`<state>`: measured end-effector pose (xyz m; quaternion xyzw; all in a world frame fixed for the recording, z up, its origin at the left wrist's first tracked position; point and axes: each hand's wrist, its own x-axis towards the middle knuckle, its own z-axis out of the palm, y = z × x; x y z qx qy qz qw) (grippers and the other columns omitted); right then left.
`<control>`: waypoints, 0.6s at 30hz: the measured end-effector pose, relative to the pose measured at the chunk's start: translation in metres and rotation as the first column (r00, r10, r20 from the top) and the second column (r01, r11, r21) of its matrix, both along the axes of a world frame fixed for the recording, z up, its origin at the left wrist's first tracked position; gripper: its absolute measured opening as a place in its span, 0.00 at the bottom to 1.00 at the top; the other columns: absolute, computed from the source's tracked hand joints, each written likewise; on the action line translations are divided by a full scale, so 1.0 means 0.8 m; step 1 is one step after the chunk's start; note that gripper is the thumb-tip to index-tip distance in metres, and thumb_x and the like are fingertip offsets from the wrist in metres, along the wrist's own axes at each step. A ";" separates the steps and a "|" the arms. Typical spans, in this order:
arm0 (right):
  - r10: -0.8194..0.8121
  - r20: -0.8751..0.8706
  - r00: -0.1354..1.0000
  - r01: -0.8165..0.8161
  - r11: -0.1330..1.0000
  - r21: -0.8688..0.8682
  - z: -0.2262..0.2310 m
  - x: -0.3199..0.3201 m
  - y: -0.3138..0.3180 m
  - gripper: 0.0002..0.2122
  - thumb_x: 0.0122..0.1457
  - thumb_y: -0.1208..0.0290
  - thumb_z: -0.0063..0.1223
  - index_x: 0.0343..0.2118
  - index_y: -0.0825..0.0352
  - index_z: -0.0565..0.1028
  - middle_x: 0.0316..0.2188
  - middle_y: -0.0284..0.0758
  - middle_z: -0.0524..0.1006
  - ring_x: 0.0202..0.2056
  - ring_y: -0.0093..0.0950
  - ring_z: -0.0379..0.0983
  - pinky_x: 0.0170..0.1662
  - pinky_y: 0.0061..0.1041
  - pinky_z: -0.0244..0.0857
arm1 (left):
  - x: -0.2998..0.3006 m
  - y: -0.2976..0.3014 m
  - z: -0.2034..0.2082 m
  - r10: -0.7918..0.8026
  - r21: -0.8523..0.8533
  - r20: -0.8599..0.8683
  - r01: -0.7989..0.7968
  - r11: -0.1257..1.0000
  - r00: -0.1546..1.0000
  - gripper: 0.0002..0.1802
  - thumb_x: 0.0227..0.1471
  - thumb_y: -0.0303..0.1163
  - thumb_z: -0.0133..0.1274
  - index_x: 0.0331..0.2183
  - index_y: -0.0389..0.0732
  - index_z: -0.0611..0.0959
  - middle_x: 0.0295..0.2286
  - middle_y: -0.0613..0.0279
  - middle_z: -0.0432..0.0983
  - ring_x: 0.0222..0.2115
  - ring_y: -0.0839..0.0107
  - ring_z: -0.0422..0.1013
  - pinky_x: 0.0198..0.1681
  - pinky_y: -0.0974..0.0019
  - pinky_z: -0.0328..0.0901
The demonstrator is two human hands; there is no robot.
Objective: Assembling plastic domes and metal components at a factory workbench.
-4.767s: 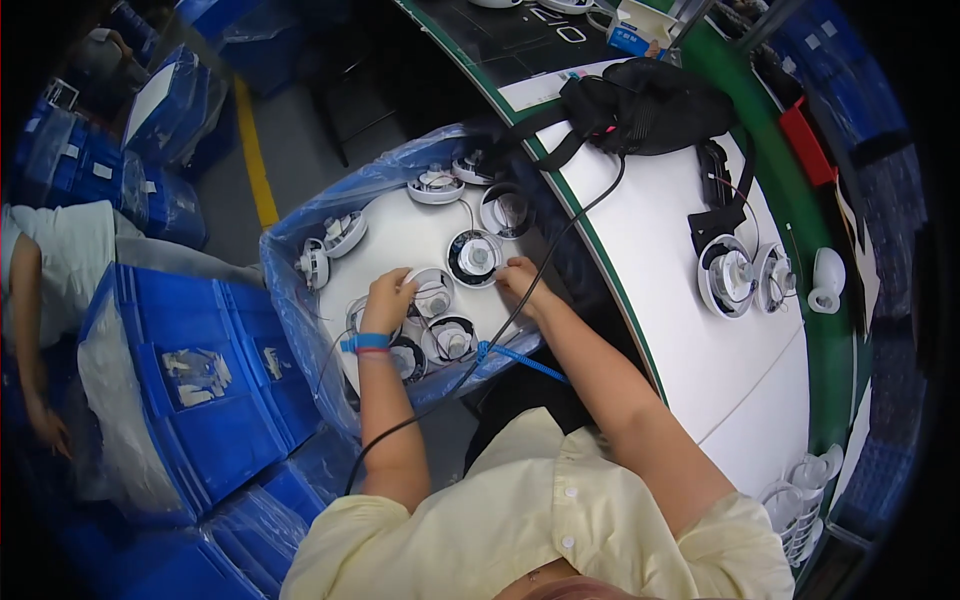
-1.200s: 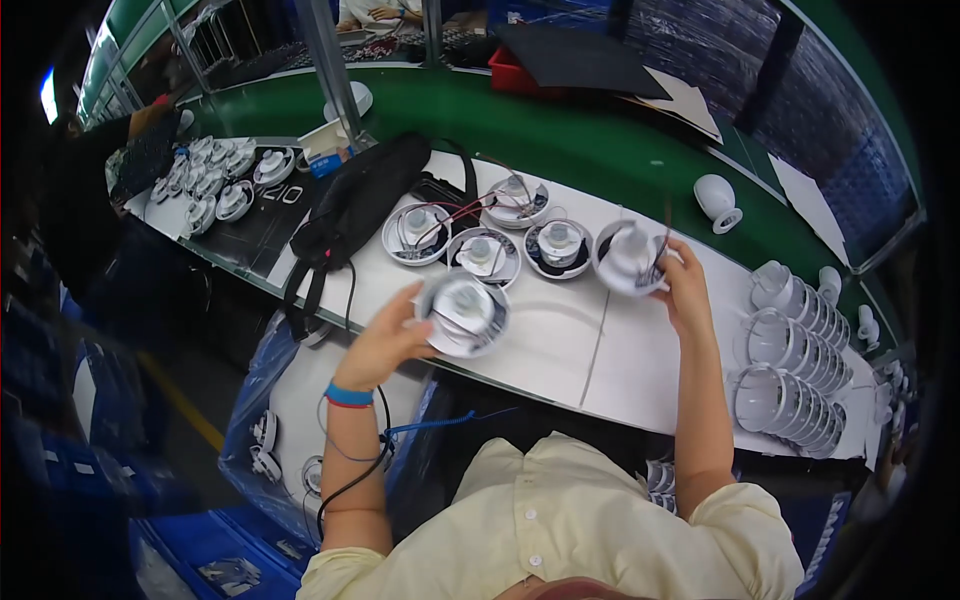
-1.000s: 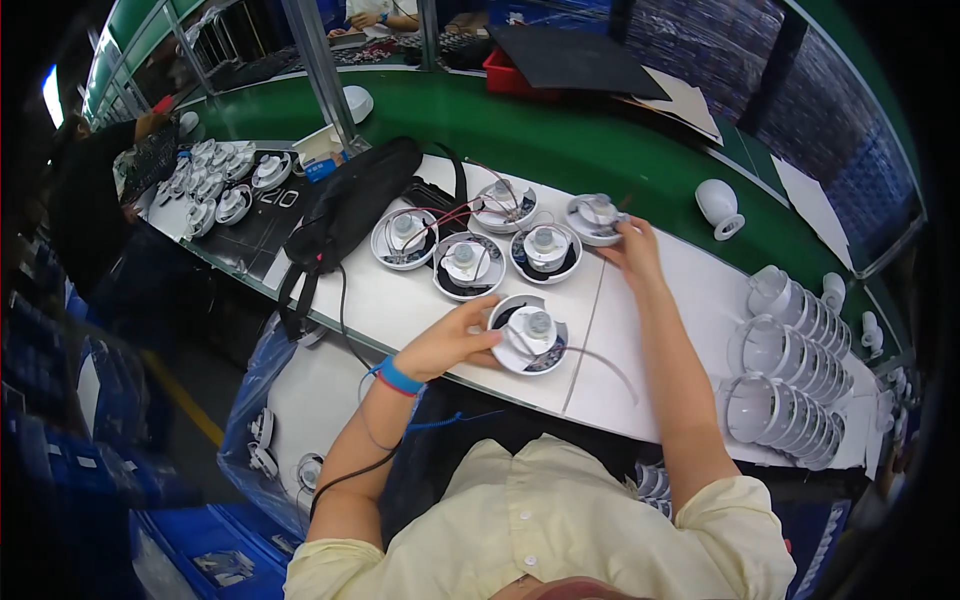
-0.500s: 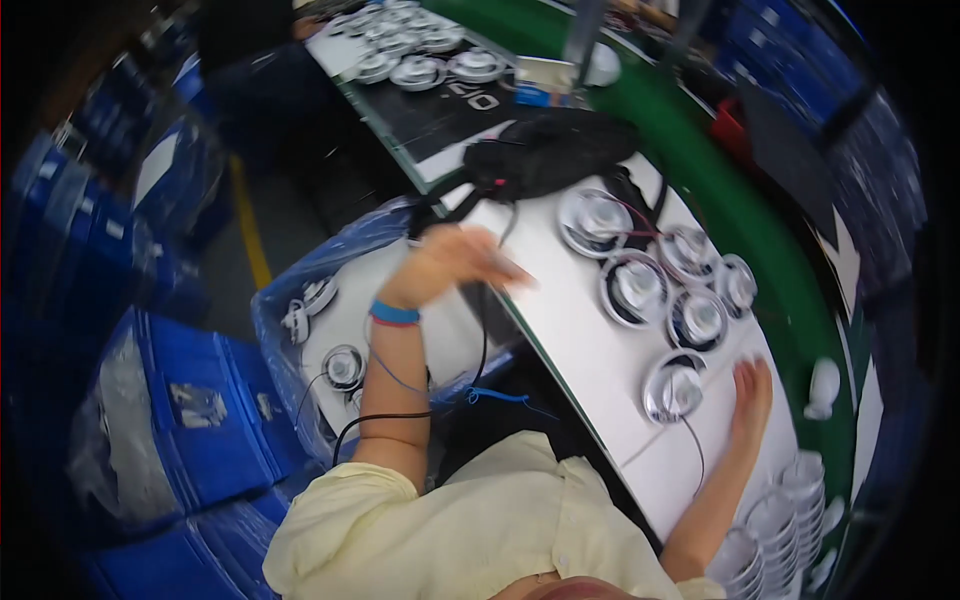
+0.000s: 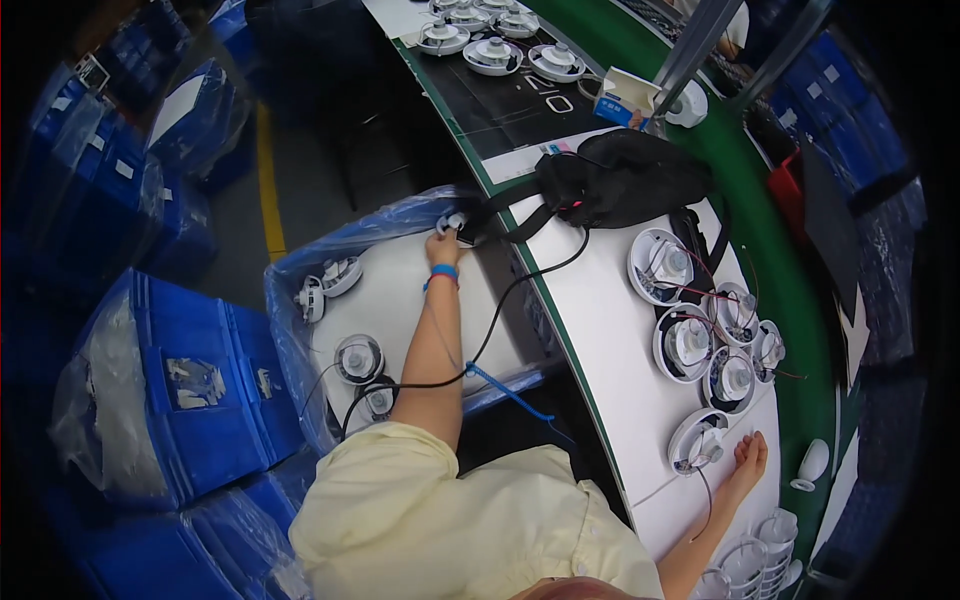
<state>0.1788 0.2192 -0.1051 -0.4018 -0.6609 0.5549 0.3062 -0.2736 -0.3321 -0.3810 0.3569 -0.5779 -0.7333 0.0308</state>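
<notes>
Against your left hand (image 5: 443, 248), at the lined bin (image 5: 287, 310)'s far corner, is a white round unit (image 5: 451, 221); whether you grip it cannot be told. Your right hand (image 5: 750, 456), loosely open and empty, is just beside a wired unit (image 5: 698, 443) on the table (image 5: 598, 330). Beyond it, five more units (image 5: 688, 343) sit open side up, likely to spare their wires (image 5: 714, 310). Farther out, the black mat (image 5: 500, 106) carries pale printing.

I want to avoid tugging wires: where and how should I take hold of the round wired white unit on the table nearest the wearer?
Probably take the round white unit by its outer rim, from the left: that edge curves smoothly beside bare tabletop, while the wire trails from the unit's near side and the raised middle sits toward the right.
</notes>
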 end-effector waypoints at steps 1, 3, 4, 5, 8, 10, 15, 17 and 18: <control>-0.022 0.003 1.000 0.022 1.000 0.005 0.001 0.005 -0.003 0.14 0.63 0.65 0.53 0.49 0.64 0.74 0.37 0.30 0.77 0.36 0.18 0.71 0.43 0.15 0.67 | 0.017 0.006 0.020 0.036 0.114 -0.090 -0.025 0.993 0.995 0.19 0.55 0.37 0.55 0.43 0.32 0.76 0.41 0.49 0.76 0.38 0.62 0.76 0.28 0.58 0.76; -0.073 0.007 0.997 0.072 0.997 0.026 0.004 0.017 -0.016 0.13 0.63 0.65 0.52 0.48 0.64 0.75 0.37 0.31 0.76 0.36 0.18 0.71 0.42 0.14 0.66 | 0.067 0.015 0.080 0.142 0.204 -0.331 -0.076 0.976 0.933 0.15 0.59 0.34 0.52 0.40 0.31 0.75 0.38 0.51 0.76 0.35 0.61 0.77 0.33 0.57 0.76; -0.086 0.012 0.996 0.086 0.996 0.026 0.007 0.020 -0.023 0.13 0.63 0.65 0.52 0.48 0.64 0.75 0.37 0.31 0.76 0.36 0.18 0.71 0.42 0.14 0.66 | 0.095 0.011 0.116 0.150 0.206 -0.384 -0.074 0.976 0.911 0.15 0.60 0.35 0.51 0.41 0.32 0.74 0.39 0.52 0.76 0.37 0.61 0.77 0.37 0.58 0.75; -0.010 0.018 1.000 0.011 0.999 -0.043 0.012 0.021 -0.030 0.16 0.64 0.62 0.52 0.50 0.64 0.73 0.39 0.31 0.76 0.38 0.18 0.71 0.44 0.15 0.66 | 0.122 0.003 0.144 0.160 0.210 -0.437 -0.072 0.975 0.885 0.14 0.62 0.35 0.49 0.42 0.33 0.73 0.40 0.53 0.75 0.39 0.62 0.76 0.41 0.59 0.75; 0.206 -0.062 0.977 -0.215 0.956 -0.199 0.021 0.028 -0.062 0.24 0.63 0.54 0.52 0.56 0.65 0.68 0.45 0.34 0.73 0.44 0.21 0.69 0.48 0.21 0.64 | 0.190 -0.027 0.189 0.159 0.218 -0.615 -0.027 0.976 0.772 0.17 0.64 0.33 0.46 0.52 0.37 0.70 0.46 0.55 0.71 0.47 0.64 0.72 0.50 0.58 0.71; 0.397 -0.156 0.904 -0.426 0.862 -0.276 0.038 0.033 -0.095 0.39 0.55 0.43 0.55 0.63 0.65 0.57 0.54 0.38 0.66 0.54 0.28 0.63 0.54 0.29 0.60 | 0.222 -0.030 0.245 0.174 0.200 -0.696 -0.044 0.979 0.697 0.18 0.64 0.34 0.45 0.52 0.35 0.70 0.49 0.53 0.71 0.48 0.63 0.71 0.51 0.58 0.70; 0.578 0.336 0.743 -0.654 0.735 0.180 0.093 0.023 -0.193 0.64 0.33 0.48 0.75 0.68 0.64 0.41 0.66 0.46 0.49 0.66 0.46 0.47 0.64 0.41 0.48 | 0.252 -0.011 0.378 -0.057 0.088 -0.842 0.240 0.967 0.537 0.24 0.64 0.37 0.45 0.56 0.32 0.66 0.51 0.51 0.69 0.50 0.60 0.70 0.53 0.57 0.69; 0.380 0.563 0.734 -0.664 0.575 0.477 0.089 0.006 -0.219 0.62 0.32 0.59 0.76 0.67 0.66 0.42 0.66 0.46 0.48 0.67 0.45 0.45 0.66 0.38 0.46 | 0.253 0.022 0.412 -0.169 0.023 -0.867 0.376 0.926 0.470 0.25 0.64 0.36 0.45 0.57 0.33 0.65 0.51 0.51 0.69 0.50 0.60 0.71 0.52 0.58 0.70; 0.350 0.560 0.751 -0.638 0.605 0.477 0.087 -0.002 -0.227 0.59 0.34 0.63 0.74 0.67 0.67 0.44 0.66 0.47 0.49 0.66 0.46 0.46 0.66 0.37 0.46 | 0.251 0.037 0.416 -0.299 0.011 -0.837 0.562 0.827 0.458 0.24 0.63 0.34 0.46 0.57 0.34 0.65 0.51 0.52 0.69 0.49 0.61 0.71 0.51 0.59 0.70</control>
